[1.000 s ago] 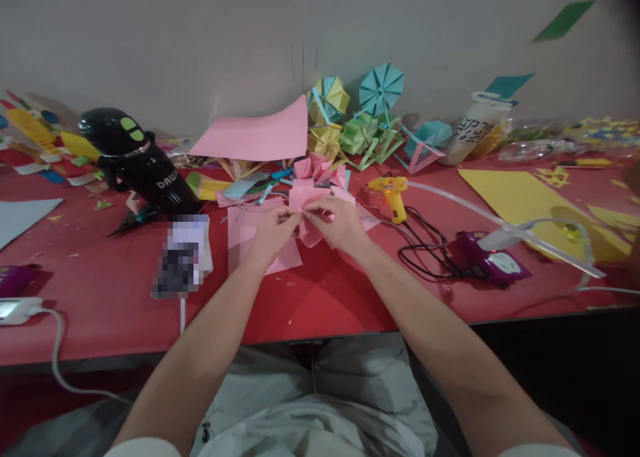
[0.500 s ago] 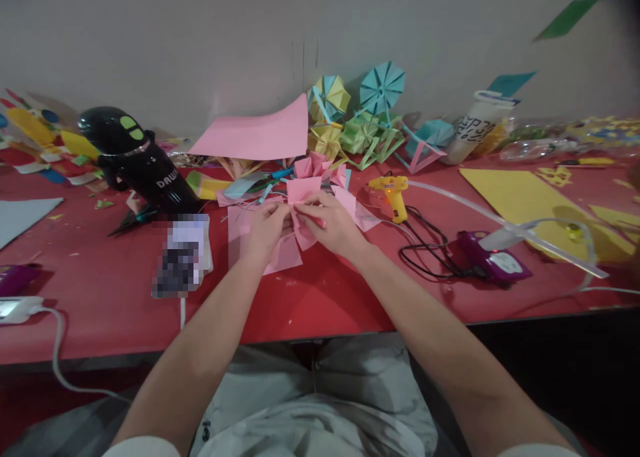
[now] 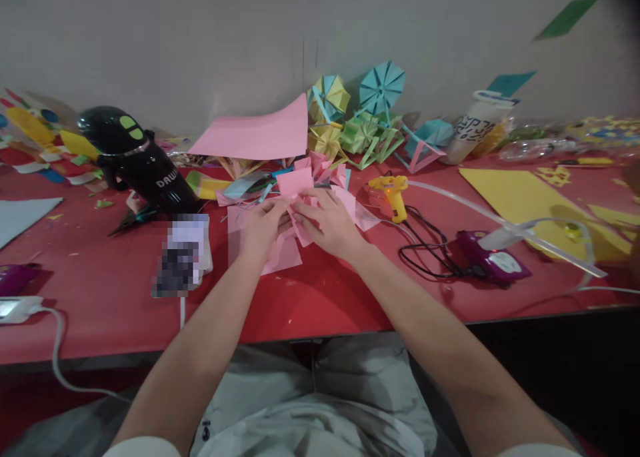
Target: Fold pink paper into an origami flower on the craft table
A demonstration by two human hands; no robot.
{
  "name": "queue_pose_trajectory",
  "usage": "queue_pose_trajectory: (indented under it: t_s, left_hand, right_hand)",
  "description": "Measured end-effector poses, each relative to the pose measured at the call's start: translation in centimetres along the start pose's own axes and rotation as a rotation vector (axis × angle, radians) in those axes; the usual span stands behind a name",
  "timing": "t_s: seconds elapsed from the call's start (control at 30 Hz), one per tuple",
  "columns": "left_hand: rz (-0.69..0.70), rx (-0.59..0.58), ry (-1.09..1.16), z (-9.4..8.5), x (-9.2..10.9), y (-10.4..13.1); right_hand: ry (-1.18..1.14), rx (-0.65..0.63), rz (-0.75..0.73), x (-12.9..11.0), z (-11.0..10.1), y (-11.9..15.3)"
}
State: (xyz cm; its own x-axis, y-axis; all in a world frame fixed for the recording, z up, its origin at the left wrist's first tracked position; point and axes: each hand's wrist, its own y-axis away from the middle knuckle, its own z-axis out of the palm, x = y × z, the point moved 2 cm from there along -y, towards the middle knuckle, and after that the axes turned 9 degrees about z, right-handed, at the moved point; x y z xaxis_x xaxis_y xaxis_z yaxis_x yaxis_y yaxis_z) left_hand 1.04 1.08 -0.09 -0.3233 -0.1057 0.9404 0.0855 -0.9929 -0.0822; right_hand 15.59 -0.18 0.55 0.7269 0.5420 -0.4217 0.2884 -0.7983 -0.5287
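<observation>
The left hand (image 3: 266, 225) is pinching, the right hand (image 3: 330, 222) loosely holding, folded pink paper (image 3: 295, 181), probably creasing easily; edges suit gripping.

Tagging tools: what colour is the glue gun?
The glue gun is yellow, clearest in the head view.

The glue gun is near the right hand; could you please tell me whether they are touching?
Apart: the head view shows red table between the right hand and the glue gun.

Pink paper (image 3: 295, 181), red table (image 3: 325, 304), yellow glue gun (image 3: 397, 202)
</observation>
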Motion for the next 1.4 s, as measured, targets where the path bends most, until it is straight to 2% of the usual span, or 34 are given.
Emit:
queue_pose_trajectory:
  t_s: [0.17, 0.33, 0.47, 0.57, 0.63, 0.73, 0.87, 1.03, 1.2, 1.4]
  left_hand:
    - [0.081, 0.006, -0.041, -0.4, -0.3, -0.4]
    - [0.174, 0.094, -0.11, -1.0, 0.0, -0.8]
    - [0.209, 0.079, -0.102, -0.9, 0.2, -0.7]
    - [0.212, 0.024, -0.093, -0.7, 0.0, -0.6]
    - [0.203, -0.02, -0.09, -0.5, -0.2, -0.4]
    - [0.186, -0.051, -0.062, -0.2, -0.3, -0.3]
    - [0.125, -0.008, 0.01, -0.1, 0.3, -0.3]
    - [0.079, 0.058, 0.065, -0.5, 0.8, -0.5]
    - [0.085, 0.057, 0.07, -0.7, 0.9, -0.8]
    - [0.005, 0.089, 0.154, -0.7, 1.1, -0.8]
  right_hand:
    - [-0.002, -0.006, 0.017, 0.1, 0.2, 0.0]
    - [-0.196, 0.078, 0.094, 0.8, -0.2, -0.3]
    - [-0.533, 0.166, 0.397, 2.1, -0.3, -0.7]
    - [-0.772, 0.056, 0.616, 2.5, 0.1, -0.8]
    - [-0.851, -0.031, 0.664, 2.2, 0.1, -0.7]
    - [-0.925, -0.108, 0.681, 1.5, -0.1, -0.5]
    - [-0.992, -0.167, 0.688, 1.5, -0.2, -0.4]
    - [-0.976, -0.176, 0.686, 2.5, -0.1, -0.6]
    - [-0.949, -0.179, 0.648, 2.8, -0.6, -0.7]
    - [-0.939, -0.231, 0.595, 3.1, -0.6, -0.8]
